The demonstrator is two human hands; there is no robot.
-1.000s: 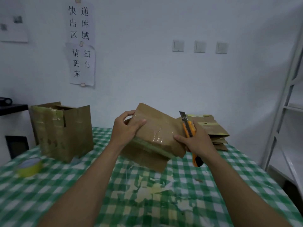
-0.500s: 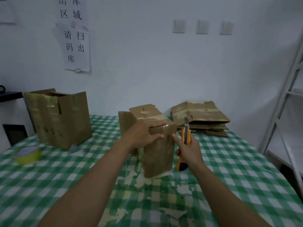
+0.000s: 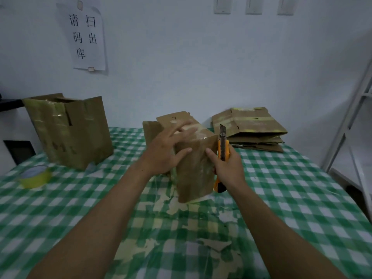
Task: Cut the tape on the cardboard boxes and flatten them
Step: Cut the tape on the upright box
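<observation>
The small cardboard box [image 3: 193, 170] stands upright on the green-checked tabletop [image 3: 302, 198], right between the two grips. The left grip [image 3: 163, 152] is spread: its fingers are straight, the palm lies against the box's near-left side, and the blurred fingertips reach over the taped top. Shiny clear tape [image 3: 203, 136] shows just past those fingertips. The right grip [image 3: 229, 170] is curled round an orange utility knife [image 3: 223, 150], held just beside the box's right edge with the blade out and pointing up. Its thumb appears to touch the box's near face.

Judging by this, the step in hand is setting up this box for a cut. The box is being steadied and the knife is ready but not yet on the tape. Whether the top seam is already slit cannot be told.

The next move likely calls for tipping the blade down onto the tape line. The left grip would need to hold the box firm, with its fingers drawn back from the blade's path.

Well beyond the right grip lies a stack of flattened boxes [image 3: 249, 127]. Far out from the left grip stands a larger box [image 3: 68, 131], and a roll of yellow tape [image 3: 35, 176] lies nearer the person.
</observation>
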